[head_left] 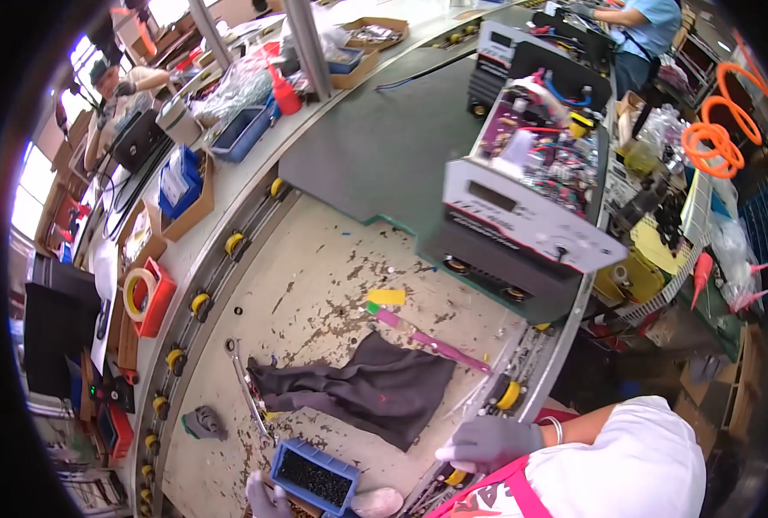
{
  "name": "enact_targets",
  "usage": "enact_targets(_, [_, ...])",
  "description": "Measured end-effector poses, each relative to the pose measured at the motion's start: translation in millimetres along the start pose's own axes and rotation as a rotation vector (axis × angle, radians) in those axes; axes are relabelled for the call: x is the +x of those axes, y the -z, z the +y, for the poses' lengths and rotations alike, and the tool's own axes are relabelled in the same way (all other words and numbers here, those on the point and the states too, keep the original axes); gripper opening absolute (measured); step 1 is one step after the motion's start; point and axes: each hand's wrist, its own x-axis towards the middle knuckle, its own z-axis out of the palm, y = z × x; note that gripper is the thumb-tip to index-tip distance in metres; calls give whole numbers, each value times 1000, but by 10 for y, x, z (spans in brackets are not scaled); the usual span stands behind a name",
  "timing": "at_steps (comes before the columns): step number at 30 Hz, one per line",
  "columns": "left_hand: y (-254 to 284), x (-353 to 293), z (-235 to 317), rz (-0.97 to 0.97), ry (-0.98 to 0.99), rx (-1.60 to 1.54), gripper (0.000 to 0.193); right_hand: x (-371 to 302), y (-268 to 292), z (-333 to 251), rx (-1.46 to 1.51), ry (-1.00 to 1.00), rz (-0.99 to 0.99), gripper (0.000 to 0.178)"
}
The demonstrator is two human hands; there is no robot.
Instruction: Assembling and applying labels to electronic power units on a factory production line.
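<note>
My left hand [267, 497], in a grey glove, is at the lower edge beside a blue plastic bin [350, 470] full of small black pieces. Its visible fingers are a little apart, with nothing seen between them; the rest is cut off. To the right, my grey-gloved right hand [490, 443] is over the near rail, its fingers bent together with paler tips. Whatever they may hold is hidden. A dark cloth [379, 384] lies crumpled on the worn board between and beyond the hands. Left of it rest a combination wrench [247, 380] and a small grey wad of fabric [204, 423].
An open-topped machine [522, 224] with exposed circuit boards stands on a dark green mat [358, 147]; another is behind it. A purple-handled brush [431, 338] and yellow scrap [386, 297] lie nearer. Yellow-wheeled rollers [201, 304] line the board. Two people work farther off.
</note>
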Motion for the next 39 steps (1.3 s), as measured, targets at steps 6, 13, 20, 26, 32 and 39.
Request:
enact_targets(6, [212,-433,756,185,-217,168,42,-235,581,3,-135,-129,770,26])
enact_targets(13, [25,-776,1825,229,-404,-93,35,-560,1126,576,-415,-247,984,46])
enact_targets(20, [-123,-953,2778,212,-707,-164,36,-458,1196,807,-1,-434,870,41])
enact_targets(26, [-93,-1088,3055,195,-884,-67,39,-474,1124,739,-134,-252,812,37])
enact_targets(32, [96,-1364,3031,325,-808,-47,36,-415,617,442,-20,-95,683,43])
enact_targets(39, [337,-1434,2791,869,-529,-191,59,-266,-12,-226,161,97,314,52])
